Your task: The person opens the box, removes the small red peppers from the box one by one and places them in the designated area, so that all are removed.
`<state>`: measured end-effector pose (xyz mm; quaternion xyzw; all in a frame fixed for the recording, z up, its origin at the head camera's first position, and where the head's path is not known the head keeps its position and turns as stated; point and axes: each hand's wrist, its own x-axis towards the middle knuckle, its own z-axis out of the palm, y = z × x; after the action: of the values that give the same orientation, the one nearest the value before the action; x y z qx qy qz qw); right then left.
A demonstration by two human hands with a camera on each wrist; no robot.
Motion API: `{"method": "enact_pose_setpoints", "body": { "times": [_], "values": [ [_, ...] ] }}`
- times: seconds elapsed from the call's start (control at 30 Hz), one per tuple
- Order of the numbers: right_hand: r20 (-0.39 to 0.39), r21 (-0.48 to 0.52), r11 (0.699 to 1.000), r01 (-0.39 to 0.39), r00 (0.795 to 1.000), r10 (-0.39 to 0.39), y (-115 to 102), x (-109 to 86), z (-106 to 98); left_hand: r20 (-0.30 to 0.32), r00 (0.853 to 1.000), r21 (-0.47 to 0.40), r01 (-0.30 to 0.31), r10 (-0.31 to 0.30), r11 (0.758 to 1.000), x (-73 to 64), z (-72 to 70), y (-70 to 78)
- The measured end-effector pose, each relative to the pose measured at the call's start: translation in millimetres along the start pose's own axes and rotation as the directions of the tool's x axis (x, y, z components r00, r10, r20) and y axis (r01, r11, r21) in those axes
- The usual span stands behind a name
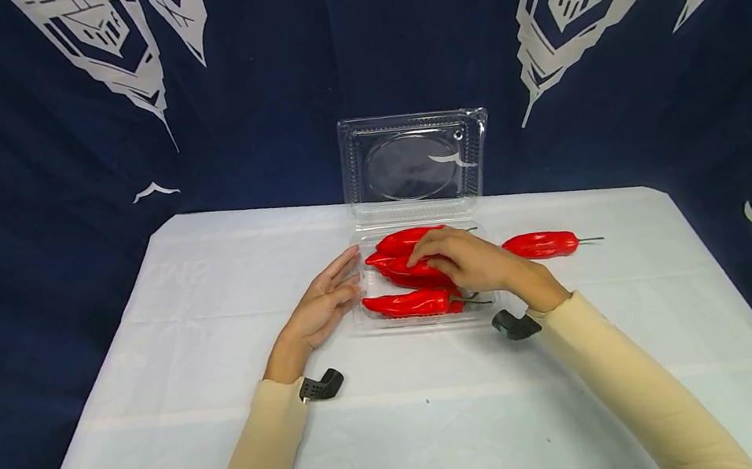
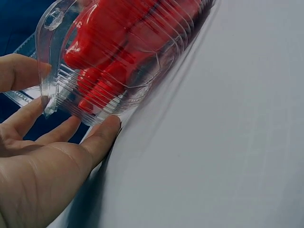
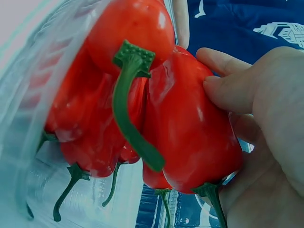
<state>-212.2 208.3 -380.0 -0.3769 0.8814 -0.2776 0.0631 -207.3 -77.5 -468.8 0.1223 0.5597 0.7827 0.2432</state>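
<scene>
A clear plastic clamshell box (image 1: 375,326) holds several long red peppers with green stems. My right hand (image 1: 470,258) reaches over the box and grips one red pepper (image 3: 197,135), thumb on its side and fingers behind it. In the right wrist view, another red pepper (image 3: 130,28) lies next to it with its stem toward the camera. Along the front of the box lies a pepper (image 1: 407,304). My left hand (image 1: 318,309) touches the left end of the box, its fingers extended and spread; in the left wrist view its fingertips (image 2: 110,124) meet the ribbed wall.
Behind the box, its clear lid (image 1: 410,166) stands up on the hinge. One more red pepper (image 1: 540,244) lies on the white table (image 1: 445,431), right of the box. A dark blue patterned cloth (image 1: 352,55) hangs beyond the far table edge.
</scene>
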Motion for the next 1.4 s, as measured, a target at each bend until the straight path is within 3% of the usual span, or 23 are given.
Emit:
{"method": "enact_pose_setpoints", "body": {
  "times": [0.6, 0.87, 1.1, 1.4],
  "values": [
    [-0.06, -0.007, 1.0, -0.028, 0.998, 0.028, 6.5, -27.3, -17.8, -0.011, 1.0, 0.003, 0.008, -0.008, 1.0, -0.4, -1.0, 0.3],
    [-0.068, -0.06, 0.995, -0.084, 0.994, 0.08, 10.7, -40.0, -29.8, -0.007, 1.0, 0.005, 0.012, -0.012, 1.0, 0.0, 0.9, 1.6],
    [-0.066, -0.032, 0.99, -0.135, 0.989, 0.133, 13.7, -53.0, -37.6, 0.0, 1.0, -0.012, 0.002, -0.002, 1.0, -0.7, 1.4, -0.3],
    [-0.122, -0.038, 0.982, -0.183, 0.977, 0.177, 29.1, -80.8, -52.5, -0.002, 1.0, -0.01, 0.0, 0.0, 1.0, 0.3, 0.8, -1.1]
  ]
}}
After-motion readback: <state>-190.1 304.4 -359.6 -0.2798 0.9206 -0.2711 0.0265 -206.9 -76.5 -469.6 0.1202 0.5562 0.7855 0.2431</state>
